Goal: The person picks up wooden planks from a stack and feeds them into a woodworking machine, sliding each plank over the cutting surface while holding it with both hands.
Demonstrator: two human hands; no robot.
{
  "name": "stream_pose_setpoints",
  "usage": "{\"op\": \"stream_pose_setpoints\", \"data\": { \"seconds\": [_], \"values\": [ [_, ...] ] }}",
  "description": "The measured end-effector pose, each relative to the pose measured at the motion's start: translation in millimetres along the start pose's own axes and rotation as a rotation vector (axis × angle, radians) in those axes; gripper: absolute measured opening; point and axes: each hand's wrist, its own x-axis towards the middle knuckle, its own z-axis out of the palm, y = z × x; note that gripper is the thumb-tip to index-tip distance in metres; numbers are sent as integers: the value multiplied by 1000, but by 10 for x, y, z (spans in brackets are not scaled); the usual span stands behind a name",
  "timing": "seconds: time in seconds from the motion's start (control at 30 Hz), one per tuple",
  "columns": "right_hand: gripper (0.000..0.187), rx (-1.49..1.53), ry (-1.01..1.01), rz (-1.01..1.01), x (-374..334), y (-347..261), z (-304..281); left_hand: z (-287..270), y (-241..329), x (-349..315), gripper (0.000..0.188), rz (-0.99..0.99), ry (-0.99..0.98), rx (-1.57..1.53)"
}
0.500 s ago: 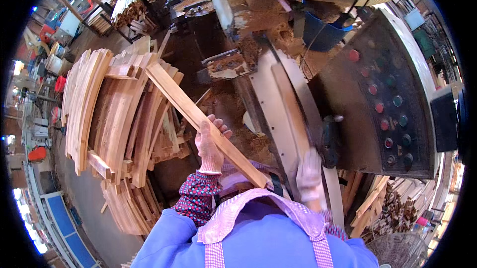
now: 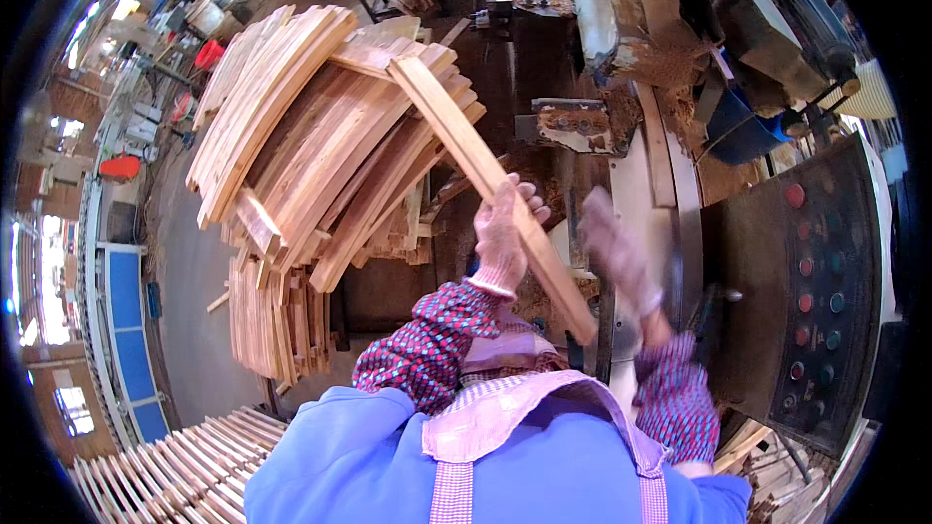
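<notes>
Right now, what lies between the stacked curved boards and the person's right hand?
The head view shows the left hand, gripping a wooden strip, between the stacked boards and the right hand.

Motion blur on the right hand (image 2: pixel 619 247)

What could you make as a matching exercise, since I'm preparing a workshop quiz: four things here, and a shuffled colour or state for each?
Things
1. Left hand
2. Right hand
3. Control panel
4. Bucket

Colour or state
A. Blue
B. Blurred, with nothing visible in its grasp
C. Dark, with red and green buttons
D. Fingers closed around a wooden strip

Right pairs: 1-D, 2-B, 3-C, 4-A
</notes>
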Motion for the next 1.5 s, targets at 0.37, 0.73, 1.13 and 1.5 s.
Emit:
{"op": "stream_pose_setpoints", "data": {
  "seconds": [0.37,0.73,1.13,1.5],
  "values": [
    [66,-750,313,463,-2697,42,313,-679,2334,1483,25,539,88,201],
    [54,-1346,180,265,-140,1570,-806,-1599,3218,2667,43,542,408,-411],
    [70,-94,-74,-399,129,-841,-118,-274,960,-160,44,369,111,114],
    [63,-394,275,454,-2701,-455,203,-40,-486,-402,64,-88,-129,234]
  ]
}}
